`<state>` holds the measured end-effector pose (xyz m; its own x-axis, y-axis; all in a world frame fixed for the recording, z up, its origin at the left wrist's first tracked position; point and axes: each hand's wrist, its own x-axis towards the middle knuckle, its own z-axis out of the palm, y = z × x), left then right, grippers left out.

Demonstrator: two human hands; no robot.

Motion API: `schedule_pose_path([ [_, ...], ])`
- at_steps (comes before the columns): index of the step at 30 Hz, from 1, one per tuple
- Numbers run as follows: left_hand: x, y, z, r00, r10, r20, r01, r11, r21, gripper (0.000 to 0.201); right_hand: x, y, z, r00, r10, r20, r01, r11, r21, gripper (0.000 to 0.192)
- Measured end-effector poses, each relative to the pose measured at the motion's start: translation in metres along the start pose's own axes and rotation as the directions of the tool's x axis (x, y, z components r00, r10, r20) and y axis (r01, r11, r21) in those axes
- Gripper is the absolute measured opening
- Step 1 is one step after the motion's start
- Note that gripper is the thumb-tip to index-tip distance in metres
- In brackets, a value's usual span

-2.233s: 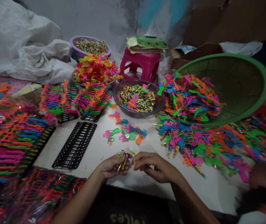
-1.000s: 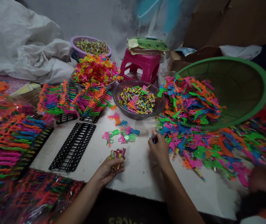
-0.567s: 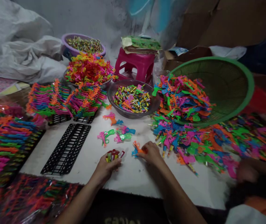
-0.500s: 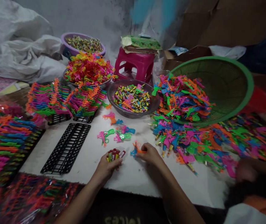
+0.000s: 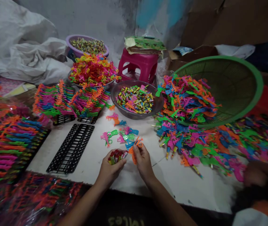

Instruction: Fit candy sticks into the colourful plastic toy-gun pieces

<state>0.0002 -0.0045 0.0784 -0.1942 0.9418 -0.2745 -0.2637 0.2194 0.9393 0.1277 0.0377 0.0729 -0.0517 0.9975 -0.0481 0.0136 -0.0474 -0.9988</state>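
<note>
"What's in the left hand (image 5: pixel 110 170)?"

"A bunch of little tubes (image 5: pixel 117 157), some red and some yellow. The fingers are curled round them and the tops poke up."

"And the right hand (image 5: pixel 144 162)?"

"It's pinching an orange toy gun (image 5: pixel 133 155) between thumb and fingers. The handle hangs down."

"Where is that gun?"

"Between the two hands, just beside the tubes. I can't tell if they touch. There's a blue bit (image 5: pixel 128 145) right by it, and I can't tell if the hand has that too."

"What's on the white counter (image 5: pixel 89 166) past the hands?"

"More toys lying flat. There's a pink and green gun (image 5: pixel 105 137), and an orange and pink one (image 5: pixel 115 120) farther back. A flat black rack (image 5: pixel 71 149) full of holes lies off to the left."

"Where do I see more tubes?"

"In the grey bowl (image 5: pixel 134 115) behind the loose toys. Right of it, a big green basket (image 5: pixel 260 84) leans back, with a heap of bright toy guns (image 5: pixel 190 100) at its front."

"Is anyone else here?"

"Yes, another person's arm (image 5: pixel 257 173) is at the far right, by the toys there."
</note>
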Motion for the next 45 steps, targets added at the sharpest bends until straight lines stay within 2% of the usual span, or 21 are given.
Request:
schedule_pose_path([
  [3, -0.002, 0.002, 0.000, 0.998, 0.052, 0.029, -0.055, 0.994, 0.093, 0.028, -0.004, 0.001, 0.005, 1.000, -0.009, -0.020, 0.008, 0.998, -0.060, 0.020],
  [6, -0.003, 0.005, 0.003, 0.989, 0.083, 0.122, -0.103, 0.980, 0.173, 0.023, -0.008, 0.001, 0.009, 0.998, -0.021, -0.062, 0.012, 0.990, -0.139, 0.021],
  [8, -0.002, 0.005, 0.006, 0.981, 0.059, 0.185, -0.092, 0.980, 0.174, 0.023, -0.005, -0.002, 0.000, 0.998, -0.032, -0.062, 0.021, 0.983, -0.182, 0.023],
  [10, 0.001, 0.001, 0.008, 0.980, -0.004, 0.197, -0.019, 0.993, 0.113, 0.026, 0.005, -0.006, -0.024, 0.998, -0.032, -0.061, 0.015, 0.964, -0.267, 0.027],
  [12, 0.007, -0.006, 0.006, 0.986, -0.100, 0.130, 0.102, 0.995, -0.013, 0.030, 0.020, -0.012, -0.061, 0.984, -0.055, -0.169, -0.026, 0.896, -0.444, 0.029],
  [13, 0.009, -0.010, 0.004, 0.985, -0.156, 0.077, 0.162, 0.983, -0.089, 0.032, 0.029, -0.015, -0.079, 0.959, -0.101, -0.266, -0.066, 0.830, -0.554, 0.029],
  [14, 0.012, -0.013, 0.001, 0.978, -0.209, 0.027, 0.211, 0.965, -0.159, 0.033, 0.037, -0.018, -0.094, 0.900, -0.210, -0.382, -0.109, 0.741, -0.663, 0.031],
  [15, 0.014, -0.016, -0.002, 0.966, -0.257, -0.005, 0.250, 0.945, -0.212, 0.035, 0.045, -0.020, -0.105, 0.841, -0.327, -0.430, -0.130, 0.650, -0.749, 0.033],
  [16, 0.016, -0.017, -0.003, 0.954, -0.299, -0.012, 0.287, 0.926, -0.245, 0.037, 0.052, -0.020, -0.108, 0.807, -0.428, -0.407, -0.112, 0.565, -0.818, 0.034],
  [17, 0.017, -0.017, -0.004, 0.945, -0.328, -0.003, 0.316, 0.912, -0.261, 0.038, 0.057, -0.019, -0.104, 0.811, -0.489, -0.321, -0.045, 0.495, -0.868, 0.033],
  [18, 0.018, -0.017, -0.004, 0.937, -0.349, 0.015, 0.340, 0.902, -0.267, 0.038, 0.062, -0.016, -0.094, 0.846, -0.498, -0.191, 0.061, 0.446, -0.893, 0.030],
  [20, 0.018, -0.013, -0.002, 0.929, -0.368, 0.051, 0.368, 0.893, -0.260, 0.039, 0.070, -0.007, -0.061, 0.908, -0.409, 0.094, 0.278, 0.416, -0.866, 0.025],
  [21, 0.018, -0.011, 0.000, 0.930, -0.365, 0.052, 0.365, 0.896, -0.253, 0.039, 0.073, -0.002, -0.042, 0.919, -0.350, 0.184, 0.327, 0.412, -0.850, 0.023],
  [23, 0.017, -0.008, 0.000, 0.940, -0.341, 0.013, 0.334, 0.914, -0.232, 0.040, 0.076, 0.008, -0.011, 0.936, -0.234, 0.261, 0.342, 0.437, -0.832, 0.020],
  [25, 0.017, -0.007, -0.004, 0.957, -0.285, -0.051, 0.270, 0.941, -0.204, 0.039, 0.072, 0.014, 0.006, 0.953, -0.139, 0.268, 0.300, 0.549, -0.780, 0.021],
  [28, 0.017, -0.009, -0.014, 0.981, -0.169, -0.099, 0.152, 0.975, -0.163, 0.037, 0.055, 0.016, 0.010, 0.968, -0.031, 0.251, 0.168, 0.820, -0.547, 0.032],
  [30, 0.016, -0.009, -0.016, 0.990, -0.121, -0.072, 0.111, 0.985, -0.129, 0.036, 0.039, 0.013, 0.006, 0.961, 0.000, 0.277, 0.109, 0.919, -0.379, 0.034],
  [33, 0.016, -0.008, -0.011, 0.992, -0.127, -0.014, 0.126, 0.990, -0.070, 0.037, 0.021, 0.003, 0.001, 0.945, -0.002, 0.328, 0.098, 0.956, -0.276, 0.033],
  [39, 0.014, -0.006, -0.005, 0.974, -0.194, 0.113, 0.195, 0.981, 0.000, 0.030, 0.013, -0.007, -0.007, 0.947, 0.020, 0.321, 0.070, 0.961, -0.267, 0.031],
  [42, 0.011, -0.006, -0.008, 0.983, -0.143, 0.113, 0.138, 0.989, 0.053, 0.025, 0.010, -0.005, -0.001, 0.945, 0.013, 0.327, 0.083, 0.957, -0.278, 0.031],
  [45, 0.007, -0.004, -0.005, 0.993, -0.036, 0.116, 0.022, 0.993, 0.115, 0.021, 0.007, -0.002, 0.008, 0.959, -0.011, 0.283, 0.104, 0.943, -0.315, 0.030],
])
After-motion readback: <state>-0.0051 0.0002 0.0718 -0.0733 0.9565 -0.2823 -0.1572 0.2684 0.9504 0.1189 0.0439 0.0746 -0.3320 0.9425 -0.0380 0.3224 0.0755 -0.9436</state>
